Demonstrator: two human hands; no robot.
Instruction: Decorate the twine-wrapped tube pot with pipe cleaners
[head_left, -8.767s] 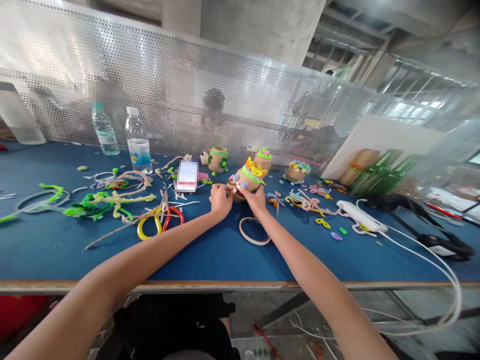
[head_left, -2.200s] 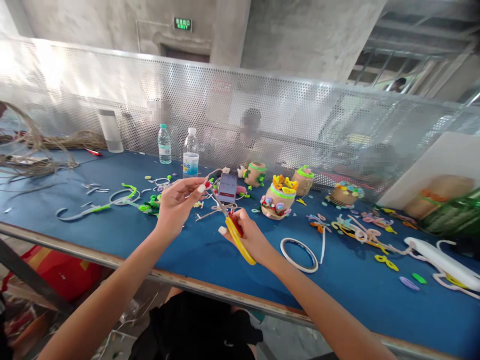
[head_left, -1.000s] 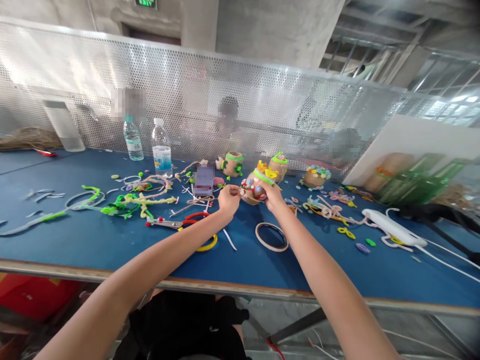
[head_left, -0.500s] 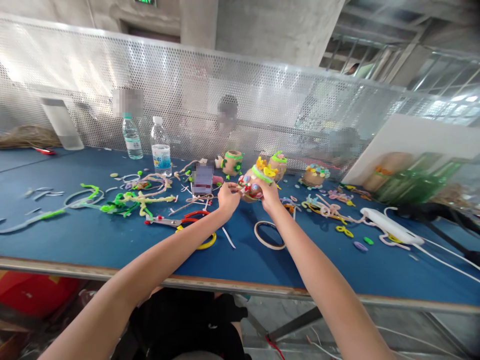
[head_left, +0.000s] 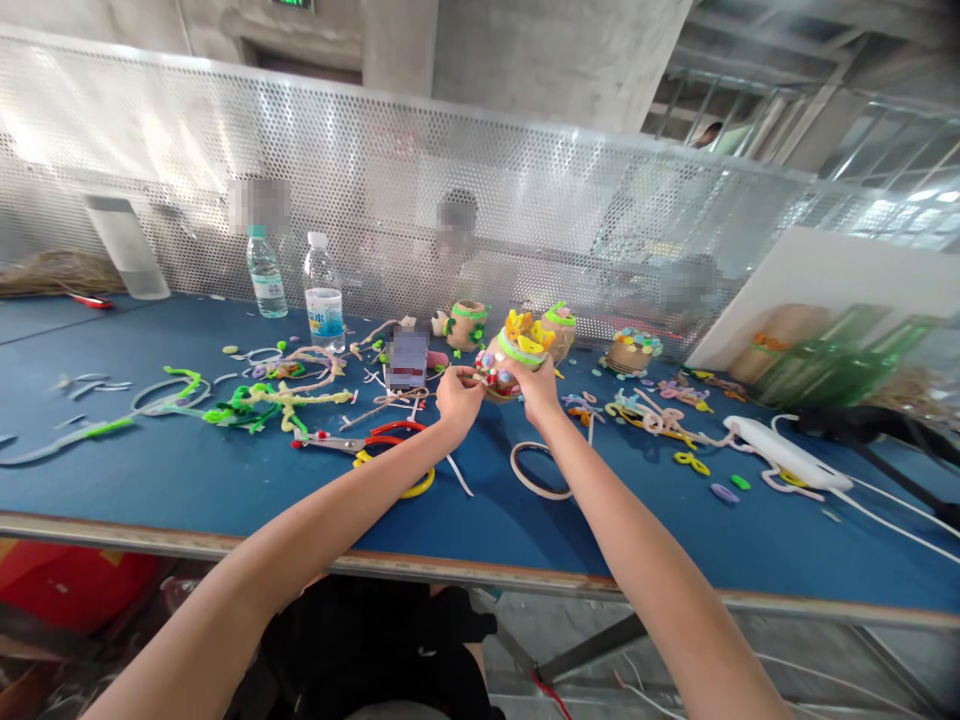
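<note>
At the far left of the blue tabletop [head_left: 90, 490], twisted green and yellow pipe cleaners [head_left: 277, 398] lie in a fuzzy tangle, left of the left hand. Behind them stand two clear plastic water bottles [head_left: 266, 275] [head_left: 322, 290]; the nearer one's blue label is too small to read. Just left of and below the left hand lie scissors [head_left: 337, 444] with metal blades and one red and one yellow plastic loop handle. A small rectangular thing [head_left: 407, 358] beyond that hand is blurred out.

The left hand [head_left: 457, 395] pinches the left side of a decorated tan pot [head_left: 508, 362], lifted off the table between the hands. The pot wears a fuzzy green band and yellow felt-like shapes. The right hand [head_left: 540, 388] grips its lower right side. Below it sits a roll of white tape [head_left: 540, 472], and further right a white plastic power strip [head_left: 780, 452] trails a cable.
</note>
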